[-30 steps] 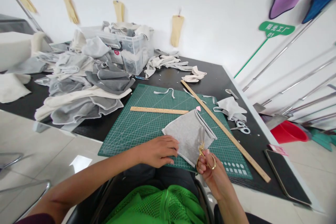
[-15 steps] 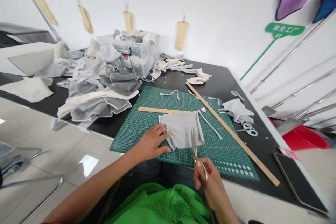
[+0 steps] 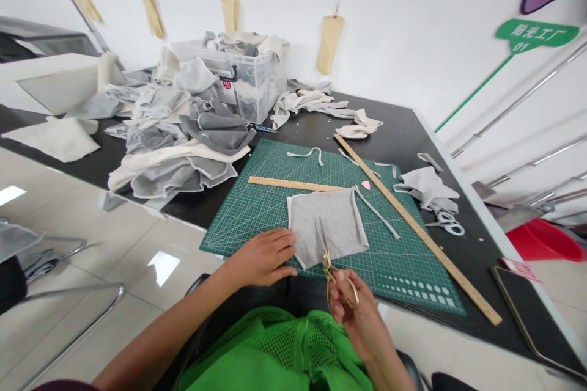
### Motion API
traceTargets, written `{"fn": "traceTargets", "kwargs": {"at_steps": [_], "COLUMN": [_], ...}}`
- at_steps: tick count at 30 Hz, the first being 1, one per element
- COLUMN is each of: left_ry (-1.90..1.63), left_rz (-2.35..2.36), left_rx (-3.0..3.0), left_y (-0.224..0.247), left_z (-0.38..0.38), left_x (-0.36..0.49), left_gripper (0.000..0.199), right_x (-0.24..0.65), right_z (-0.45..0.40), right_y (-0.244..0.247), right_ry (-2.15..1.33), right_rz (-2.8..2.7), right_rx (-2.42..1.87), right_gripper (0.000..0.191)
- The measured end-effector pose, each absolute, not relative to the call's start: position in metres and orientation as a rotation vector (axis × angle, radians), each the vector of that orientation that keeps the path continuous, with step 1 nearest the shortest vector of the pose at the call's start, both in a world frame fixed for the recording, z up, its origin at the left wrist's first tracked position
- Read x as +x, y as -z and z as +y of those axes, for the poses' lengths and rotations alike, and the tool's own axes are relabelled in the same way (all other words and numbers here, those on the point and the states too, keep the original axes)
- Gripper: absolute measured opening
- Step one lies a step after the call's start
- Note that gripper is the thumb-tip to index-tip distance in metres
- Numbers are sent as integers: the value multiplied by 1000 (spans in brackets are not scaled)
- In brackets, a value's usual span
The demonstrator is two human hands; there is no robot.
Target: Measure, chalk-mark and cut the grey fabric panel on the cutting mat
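Observation:
A grey fabric piece lies on the green cutting mat in front of me. My left hand rests at the fabric's left edge, fingers stretched out flat. In my right hand is a pair of gold-handled scissors, held by its finger loops. The scissor blades lie over the near middle of the fabric, pointing away from me and slightly parted. A narrow fabric strip trails from the fabric's upper right corner. Just beyond its far edge lies a short wooden ruler.
A long wooden ruler crosses the mat diagonally. White-handled scissors and grey scraps lie to the right, a phone at the right edge. A fabric heap and a clear plastic box stand back left. A pink chalk piece sits on the mat.
The scissors have moved left over the fabric, from near its right side to its middle. The left hand stays at the left edge. The view has shifted slightly.

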State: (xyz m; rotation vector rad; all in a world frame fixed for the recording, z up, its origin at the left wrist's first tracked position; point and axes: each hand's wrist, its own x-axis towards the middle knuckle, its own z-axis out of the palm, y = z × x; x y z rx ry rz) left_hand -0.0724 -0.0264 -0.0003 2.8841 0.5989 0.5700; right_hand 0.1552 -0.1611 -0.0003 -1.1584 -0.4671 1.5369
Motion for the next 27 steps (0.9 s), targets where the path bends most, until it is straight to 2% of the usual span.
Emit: {"fn": "traceTargets", "kwargs": {"at_steps": [7,14,22,27], "left_ry": [-680,-768,-547,-613], "left_rz": [713,729,809,905], "left_rx": [2963,3009,2802,2761], "left_y": [20,31,4,3], "left_z": [-41,-47,-51,-41], "left_x": [-80,-83,-74,-54], "left_gripper": [41,44,62,93], "right_x": [150,144,139,149], "right_z": [-156,-160,-177,-165], "right_y": [0,0,-3,-12], "right_ry": [-1511,-1473,-1566,-1494], "right_rz": [-510,-632,-526,-430], "right_rx": [-1200,-1347,-1284,-1213], "right_gripper": [30,40,38,37]}}
